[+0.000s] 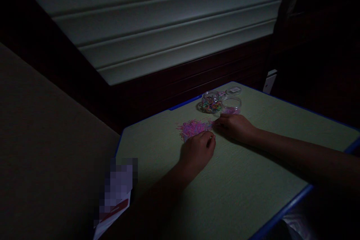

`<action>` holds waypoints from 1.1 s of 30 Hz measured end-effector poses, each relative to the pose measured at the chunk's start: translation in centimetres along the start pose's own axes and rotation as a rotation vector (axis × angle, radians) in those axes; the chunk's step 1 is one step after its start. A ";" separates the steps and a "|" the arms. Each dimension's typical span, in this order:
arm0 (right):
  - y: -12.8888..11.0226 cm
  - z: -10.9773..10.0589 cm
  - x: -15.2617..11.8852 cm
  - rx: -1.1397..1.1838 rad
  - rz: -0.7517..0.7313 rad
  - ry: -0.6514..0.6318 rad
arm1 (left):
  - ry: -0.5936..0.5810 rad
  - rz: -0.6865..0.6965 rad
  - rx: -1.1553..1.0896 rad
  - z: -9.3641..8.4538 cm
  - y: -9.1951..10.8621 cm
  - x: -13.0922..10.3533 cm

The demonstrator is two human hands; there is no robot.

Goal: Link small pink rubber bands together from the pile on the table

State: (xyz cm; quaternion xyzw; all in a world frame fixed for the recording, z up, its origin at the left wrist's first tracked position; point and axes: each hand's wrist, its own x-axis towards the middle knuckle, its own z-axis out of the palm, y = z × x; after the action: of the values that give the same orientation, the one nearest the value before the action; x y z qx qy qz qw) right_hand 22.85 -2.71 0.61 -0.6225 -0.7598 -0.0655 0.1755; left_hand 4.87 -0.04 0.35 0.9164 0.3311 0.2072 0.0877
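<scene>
A loose heap of small pink and purple rubber bands [193, 128] lies on the pale green table. My left hand [198, 149] is at its near edge with the fingers curled closed; whatever is in them is hidden. My right hand [235, 126] touches the right end of the heap, thumb and fingers pinched together, and what they pinch is too small and dark to tell. Just beyond the right hand stands an open clear tub [231, 104] with pink bands at its bottom. Beside it a clear jar [211, 102] holds thicker bands in mixed colours.
A clear round lid [234, 90] with a white label lies at the far corner of the table [270, 116], which has a blue edge. A slatted panel [168, 18] rises behind. At lower left is a partly blurred white and red item [115, 210]. The light is dim.
</scene>
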 end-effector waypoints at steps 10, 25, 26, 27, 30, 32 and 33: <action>0.1 0.2 0.2 0.018 0.026 0.003 | 0.006 0.015 -0.007 0.1 -0.2 0.0; 0.1 0.3 0.2 0.055 0.018 0.017 | 0.012 0.010 -0.014 0.2 -0.1 0.1; 0.1 0.2 0.2 0.059 0.016 0.020 | 0.012 0.013 -0.014 0.2 -0.1 0.1; 0.0 0.1 0.2 0.061 0.015 0.023 | 0.011 0.016 -0.014 0.1 -0.1 0.1; 0.0 -0.3 0.0 0.065 0.027 0.031 | 0.010 0.008 -0.013 0.0 0.0 0.0; 0.1 -0.6 -0.1 0.077 0.032 0.036 | 0.007 -0.002 -0.015 0.0 0.0 0.0; 0.2 -0.8 -0.2 0.092 0.022 0.037 | 0.009 -0.006 -0.017 0.0 0.0 0.0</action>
State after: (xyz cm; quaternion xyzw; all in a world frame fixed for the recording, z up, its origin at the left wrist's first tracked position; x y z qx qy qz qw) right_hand 23.27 -3.07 1.31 -0.6208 -0.7518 -0.0399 0.2187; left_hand 4.88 0.00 0.35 0.9136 0.3326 0.2137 0.0949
